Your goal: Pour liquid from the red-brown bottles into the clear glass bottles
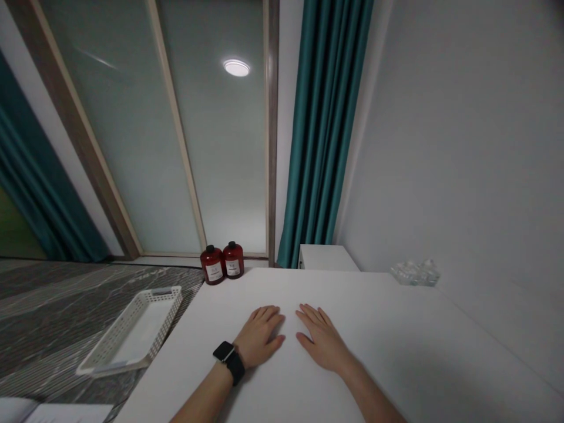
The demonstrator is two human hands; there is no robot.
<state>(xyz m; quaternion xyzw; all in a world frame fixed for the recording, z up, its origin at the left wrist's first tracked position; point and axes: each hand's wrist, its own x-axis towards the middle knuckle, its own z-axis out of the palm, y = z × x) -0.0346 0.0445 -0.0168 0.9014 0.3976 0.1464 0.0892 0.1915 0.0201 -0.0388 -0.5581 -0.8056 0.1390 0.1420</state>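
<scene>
My left hand [261,336] lies palm down on the white table [273,393], fingers stretched out, thumb pointing right. A black smartwatch [229,359] is strapped round the left wrist. Just to the right, my right hand [322,336] rests flat on the same surface with its thumb apart from the fingers. A narrow gap separates the two hands, and neither holds anything. Nearest beyond them, at the table's far left corner, stand two dark red bottles with black caps and white labels: one bottle [212,265] on the left, the other bottle [233,260] touching or close beside it.
A white perforated plastic basket [165,314] sits left of the table on a grey patterned surface [35,317]. Open paper pages [66,413] show at lower left. A clear glass-like object [415,273] is at the far right edge by the wall. A white cabinet [328,257] stands behind.
</scene>
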